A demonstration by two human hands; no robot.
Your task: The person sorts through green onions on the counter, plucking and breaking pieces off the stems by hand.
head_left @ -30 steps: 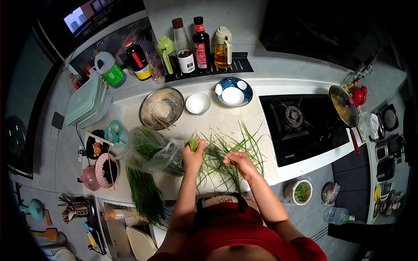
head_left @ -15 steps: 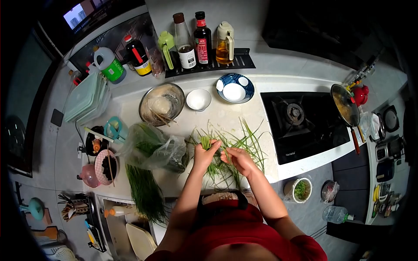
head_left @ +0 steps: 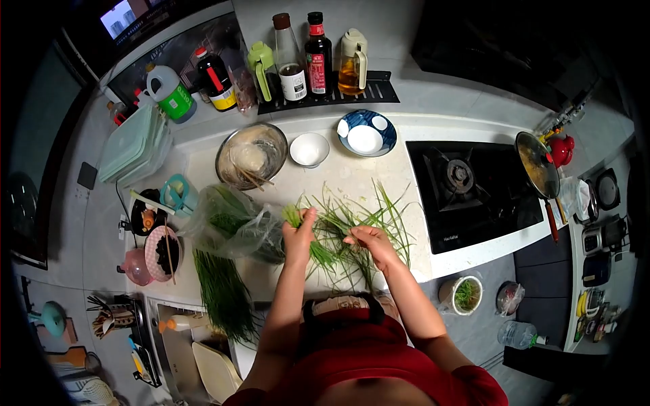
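My left hand (head_left: 298, 237) is wrapped around a bunch of garlic chives (head_left: 322, 254); pale stem ends stick out above the fist and green leaves hang below it. To its right, my right hand (head_left: 374, 245) has its fingertips pinched together over the loose chives (head_left: 391, 227) strewn across the counter. Whatever lies between those fingertips is too small to make out. Left of my hands stands a clear plastic bag (head_left: 233, 227) with greens inside. A larger bundle of long chives (head_left: 222, 294) lies below the bag, its leaves reaching over the sink edge.
Behind my hands are a metal bowl (head_left: 261, 181) with dough and chopsticks, a white bowl (head_left: 309, 149) and a blue patterned bowl (head_left: 386, 145). A gas stove (head_left: 487, 210) is on the right, a sink (head_left: 172, 352) at lower left. A bin (head_left: 452, 304) with green scraps stands below the counter.
My left hand has moved left with its bunch, away from my right hand. The right hand has shifted slightly and stays pinched. The camera view has moved a little.
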